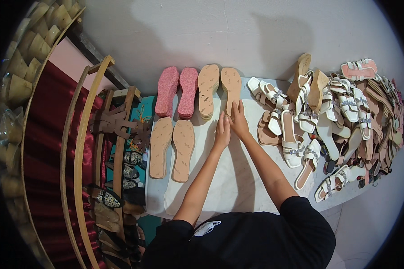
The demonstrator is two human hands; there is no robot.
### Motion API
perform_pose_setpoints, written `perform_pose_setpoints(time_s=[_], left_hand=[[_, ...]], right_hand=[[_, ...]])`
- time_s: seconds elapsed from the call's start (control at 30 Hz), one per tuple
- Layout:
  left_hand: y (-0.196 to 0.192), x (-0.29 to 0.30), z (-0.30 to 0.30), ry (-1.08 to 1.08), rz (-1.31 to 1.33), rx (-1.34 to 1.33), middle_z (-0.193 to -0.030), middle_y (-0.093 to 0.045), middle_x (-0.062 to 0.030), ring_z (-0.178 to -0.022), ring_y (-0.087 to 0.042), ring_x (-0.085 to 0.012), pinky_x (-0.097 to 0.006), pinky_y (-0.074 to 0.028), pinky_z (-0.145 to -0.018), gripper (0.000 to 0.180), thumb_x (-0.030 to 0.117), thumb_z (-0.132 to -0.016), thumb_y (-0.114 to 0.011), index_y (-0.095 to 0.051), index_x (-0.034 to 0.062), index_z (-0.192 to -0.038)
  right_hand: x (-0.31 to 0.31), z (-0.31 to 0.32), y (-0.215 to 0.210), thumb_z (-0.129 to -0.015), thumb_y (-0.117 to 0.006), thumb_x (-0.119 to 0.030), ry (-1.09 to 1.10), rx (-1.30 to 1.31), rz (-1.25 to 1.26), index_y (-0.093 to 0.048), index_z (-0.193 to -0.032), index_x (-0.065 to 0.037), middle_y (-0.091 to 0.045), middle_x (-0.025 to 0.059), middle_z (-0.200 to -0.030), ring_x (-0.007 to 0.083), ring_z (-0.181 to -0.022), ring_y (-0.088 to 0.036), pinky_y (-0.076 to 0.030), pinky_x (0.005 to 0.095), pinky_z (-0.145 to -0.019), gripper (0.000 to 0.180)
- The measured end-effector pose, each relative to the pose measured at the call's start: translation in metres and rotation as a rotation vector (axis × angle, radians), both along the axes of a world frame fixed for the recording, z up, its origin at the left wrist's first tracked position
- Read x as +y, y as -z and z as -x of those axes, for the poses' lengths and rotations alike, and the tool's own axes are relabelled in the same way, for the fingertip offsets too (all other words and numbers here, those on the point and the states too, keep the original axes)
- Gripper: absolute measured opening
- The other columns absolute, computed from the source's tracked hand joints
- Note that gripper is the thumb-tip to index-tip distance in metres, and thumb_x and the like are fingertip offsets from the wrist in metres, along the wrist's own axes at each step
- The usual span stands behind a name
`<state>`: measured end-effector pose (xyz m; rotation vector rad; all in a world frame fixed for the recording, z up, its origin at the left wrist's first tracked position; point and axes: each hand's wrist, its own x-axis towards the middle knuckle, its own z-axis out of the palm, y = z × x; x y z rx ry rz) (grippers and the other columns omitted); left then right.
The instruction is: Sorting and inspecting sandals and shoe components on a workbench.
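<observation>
On the table, a tall stack of tan insoles [231, 83] stands against the wall, its heel end toward me. My right hand [239, 121] is closed on that heel end, fingertips along its top and side. My left hand [222, 132] is held just beside it at the left of the heel, fingers stretched out and holding nothing. Another tan insole stack [208, 89] with dark marks stands to the left. Beyond it are two pink speckled stacks [167, 92] [188, 92]. Nearer me lie two lower tan stacks [160, 148] [183, 150].
White strappy sandals [293, 145], wooden-look soles [318, 89] and brown insoles [375, 107] pile up on the table's right. Left of the table stands a wooden rack [83, 148] with dark shoes [108, 198]. A shelf of shoe lasts [20, 87] lines the far left.
</observation>
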<state>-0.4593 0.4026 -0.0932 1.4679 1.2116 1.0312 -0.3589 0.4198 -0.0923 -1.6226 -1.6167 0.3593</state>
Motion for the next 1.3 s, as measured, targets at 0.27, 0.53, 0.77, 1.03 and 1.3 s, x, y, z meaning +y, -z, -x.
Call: perform_pose_setpoints(time_s=[0.27, 0.53, 0.77, 1.03, 1.3], left_hand=[[-0.022, -0.019, -0.004, 0.05, -0.135, 0.06, -0.132, -0.032, -0.024, -0.122, -0.032, -0.0349, -0.038, -0.027, -0.099, 0.051, 0.032, -0.093, -0.031, -0.026, -0.0029, -0.131], [-0.021, -0.095, -0.037, 0.17, -0.135, 0.099, -0.131, -0.033, -0.0236, -0.122, -0.032, -0.0361, -0.039, -0.027, -0.1, 0.047, 0.025, -0.092, -0.035, -0.029, -0.0018, -0.13], [-0.013, -0.174, -0.1, 0.398, -0.181, 0.167, -0.126, -0.039, -0.0229, -0.118, -0.037, -0.0358, -0.039, -0.029, -0.099, 0.047, 0.027, -0.09, -0.038, -0.034, -0.0014, -0.127], [-0.012, -0.219, -0.182, 0.591, -0.266, 0.123, -0.126, -0.039, -0.0231, -0.119, -0.035, -0.0363, -0.04, -0.028, -0.099, 0.048, 0.027, -0.09, -0.039, -0.033, -0.0034, -0.127], [-0.012, -0.242, -0.247, 0.605, -0.347, 0.093, -0.125, -0.039, -0.0251, -0.117, -0.035, -0.0375, -0.041, -0.027, -0.099, 0.048, 0.026, -0.09, -0.039, -0.033, -0.007, -0.125]], right_hand=[[-0.039, -0.007, -0.008, -0.074, -0.063, -0.018, 0.05, 0.065, -0.025, -0.027, -0.132, -0.003, -0.012, 0.0308, -0.137, 0.0453, -0.12, -0.031, -0.037, 0.0404, -0.092, 0.069], [-0.169, -0.041, -0.021, -0.076, -0.059, -0.01, 0.092, 0.146, -0.045, -0.038, -0.127, -0.006, -0.021, 0.0213, -0.138, 0.0362, -0.126, -0.025, -0.027, 0.0402, -0.101, 0.055], [-0.258, -0.102, -0.016, -0.077, -0.058, -0.011, 0.331, 0.109, -0.074, -0.045, -0.12, -0.005, -0.029, 0.0219, -0.134, 0.0368, -0.122, -0.033, -0.031, 0.0386, -0.098, 0.045], [-0.319, -0.169, -0.02, -0.077, -0.056, -0.014, 0.478, 0.047, -0.111, -0.048, -0.117, -0.006, -0.035, 0.0195, -0.13, 0.0365, -0.117, -0.038, -0.033, 0.0414, -0.094, 0.042], [-0.333, -0.274, -0.013, -0.074, -0.057, -0.015, 0.596, -0.271, -0.02, -0.049, -0.116, -0.009, -0.041, 0.016, -0.126, 0.0344, -0.116, -0.04, -0.031, 0.048, -0.094, 0.044]])
